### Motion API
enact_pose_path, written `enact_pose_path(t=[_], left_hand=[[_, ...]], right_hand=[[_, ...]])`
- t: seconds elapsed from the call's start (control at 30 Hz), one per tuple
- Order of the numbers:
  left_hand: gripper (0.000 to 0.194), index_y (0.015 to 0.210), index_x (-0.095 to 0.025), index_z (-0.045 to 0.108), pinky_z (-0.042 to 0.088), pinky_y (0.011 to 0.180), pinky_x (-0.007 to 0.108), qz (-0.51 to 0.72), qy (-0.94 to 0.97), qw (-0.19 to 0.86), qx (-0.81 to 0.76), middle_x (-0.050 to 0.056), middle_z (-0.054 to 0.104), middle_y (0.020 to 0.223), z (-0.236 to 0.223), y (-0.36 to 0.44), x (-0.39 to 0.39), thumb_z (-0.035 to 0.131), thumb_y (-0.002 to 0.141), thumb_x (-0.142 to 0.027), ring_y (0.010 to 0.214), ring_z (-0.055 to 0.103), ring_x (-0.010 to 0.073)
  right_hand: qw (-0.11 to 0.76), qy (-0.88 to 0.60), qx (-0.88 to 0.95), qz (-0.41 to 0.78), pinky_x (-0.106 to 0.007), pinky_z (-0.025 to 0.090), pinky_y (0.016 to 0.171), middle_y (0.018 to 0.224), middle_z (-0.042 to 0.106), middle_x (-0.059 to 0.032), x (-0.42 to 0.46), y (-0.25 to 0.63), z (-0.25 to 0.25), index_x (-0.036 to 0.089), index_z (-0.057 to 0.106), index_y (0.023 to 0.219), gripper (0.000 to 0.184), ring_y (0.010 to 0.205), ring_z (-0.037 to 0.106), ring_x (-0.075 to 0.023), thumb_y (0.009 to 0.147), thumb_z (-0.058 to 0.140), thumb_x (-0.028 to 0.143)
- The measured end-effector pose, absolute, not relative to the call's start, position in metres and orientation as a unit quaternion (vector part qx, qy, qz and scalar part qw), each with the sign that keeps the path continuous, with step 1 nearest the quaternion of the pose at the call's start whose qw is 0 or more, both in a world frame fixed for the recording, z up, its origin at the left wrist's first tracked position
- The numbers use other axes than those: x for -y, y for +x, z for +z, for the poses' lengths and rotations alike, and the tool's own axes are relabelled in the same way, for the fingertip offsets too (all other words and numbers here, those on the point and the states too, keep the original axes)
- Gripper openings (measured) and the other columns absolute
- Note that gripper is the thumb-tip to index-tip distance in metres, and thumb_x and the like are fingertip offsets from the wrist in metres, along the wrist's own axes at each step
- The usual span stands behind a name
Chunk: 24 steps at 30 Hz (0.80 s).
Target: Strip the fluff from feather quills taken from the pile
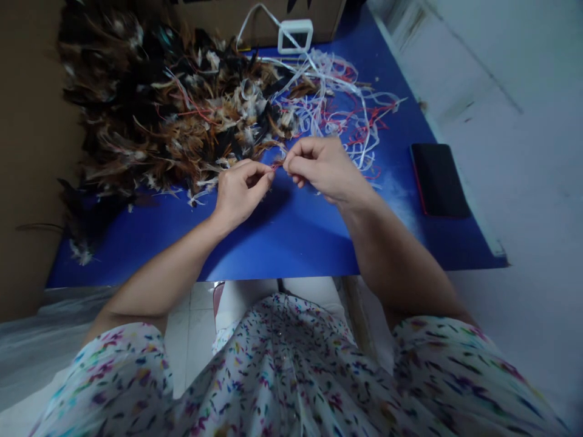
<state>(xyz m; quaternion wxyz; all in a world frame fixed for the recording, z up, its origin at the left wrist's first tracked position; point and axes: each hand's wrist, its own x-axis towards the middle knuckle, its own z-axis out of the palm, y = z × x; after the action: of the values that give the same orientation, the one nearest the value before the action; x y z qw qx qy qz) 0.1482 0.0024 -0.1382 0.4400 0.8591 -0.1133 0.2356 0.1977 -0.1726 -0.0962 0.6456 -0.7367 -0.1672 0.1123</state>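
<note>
My left hand [239, 191] and my right hand [319, 167] meet over the blue table [282, 243], fingertips pinched together. Between them is a small reddish-brown bit [277, 164], perhaps a feather tip or a piece of thread; it is too small to name. Both hands are closed in a pinch. Just beyond the hands lies a big heap of brown, black and white feathers [168, 109]. To its right a tangle of white and red strings [337, 103] spreads over the table.
A black phone [438, 179] lies flat near the table's right edge. A small white square frame [296, 35] and a cardboard box [255, 18] stand at the back. A brown wall runs along the left. My patterned garment fills the bottom.
</note>
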Motion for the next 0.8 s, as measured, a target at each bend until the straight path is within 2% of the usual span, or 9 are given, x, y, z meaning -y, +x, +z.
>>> enact_pose_path(t=[0.1, 0.27, 0.4, 0.8], left_hand=[[0.026, 0.079, -0.018, 0.072, 0.043, 0.062, 0.027, 0.240, 0.858, 0.439, 0.118, 0.001, 0.065, 0.067, -0.138, 0.148, -0.003, 0.067, 0.092, -0.040, 0.063, 0.058, 0.0122], [0.022, 0.078, -0.019, 0.070, 0.043, 0.062, 0.027, 0.233, 0.860, 0.435, 0.129, 0.000, 0.065, 0.067, -0.136, 0.147, -0.002, 0.067, 0.092, -0.035, 0.063, 0.058, 0.0124], [0.018, 0.075, -0.019, 0.068, 0.044, 0.064, 0.027, 0.230, 0.866, 0.423, 0.135, 0.000, 0.064, 0.067, -0.133, 0.146, -0.002, 0.067, 0.090, -0.030, 0.064, 0.057, 0.0126], [0.027, 0.075, -0.020, 0.062, 0.043, 0.063, 0.027, 0.190, 0.858, 0.443, 0.175, 0.002, 0.063, 0.072, -0.127, 0.143, 0.001, 0.062, 0.092, -0.041, 0.065, 0.055, 0.0127]], right_hand=[[0.637, -0.739, 0.188, 0.115, -0.020, 0.036, 0.047, 0.053, 0.053, 0.0041, 0.170, 0.197, -0.101, 0.017, 0.063, 0.064, 0.021, 0.050, 0.046, -0.0067, 0.083, 0.073, 0.012], [0.653, -0.720, 0.201, 0.123, -0.020, 0.040, 0.051, 0.060, 0.059, 0.0035, 0.169, 0.198, -0.103, 0.016, 0.065, 0.068, 0.016, 0.053, 0.049, -0.0060, 0.080, 0.074, 0.010], [0.666, -0.710, 0.187, 0.131, -0.020, 0.041, 0.051, 0.058, 0.056, 0.0037, 0.173, 0.201, -0.100, 0.016, 0.062, 0.068, 0.019, 0.052, 0.048, -0.0058, 0.082, 0.073, 0.011], [0.704, -0.678, 0.166, 0.133, -0.019, 0.035, 0.050, 0.060, 0.054, 0.0044, 0.177, 0.207, -0.099, 0.018, 0.057, 0.065, 0.023, 0.053, 0.046, -0.0057, 0.083, 0.071, 0.011]])
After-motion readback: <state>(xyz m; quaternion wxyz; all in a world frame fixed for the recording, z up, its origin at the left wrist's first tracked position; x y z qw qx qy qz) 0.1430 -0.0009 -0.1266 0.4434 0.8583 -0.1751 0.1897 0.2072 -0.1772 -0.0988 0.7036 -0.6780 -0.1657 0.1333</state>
